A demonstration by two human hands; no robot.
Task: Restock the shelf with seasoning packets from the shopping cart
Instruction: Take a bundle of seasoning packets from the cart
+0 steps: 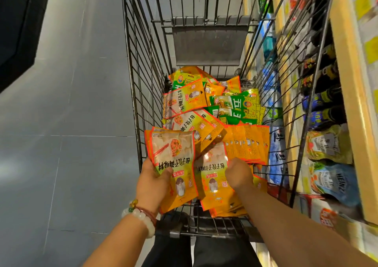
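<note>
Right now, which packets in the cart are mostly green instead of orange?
The green packets stacked against the cart's right wall, beyond the fanned orange row. They alone have green fronts; the others are orange-edged.

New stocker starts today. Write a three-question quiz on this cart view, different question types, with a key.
1. True or false: the left hand holds a stack of orange packets.
2. On which side of the cart is the shelf? A) left B) right C) behind
3. Fill in: the right hand grips packets lying in the ____.

Key: 1 true; 2 B; 3 cart. Green packets lie deeper in the cart.
</note>
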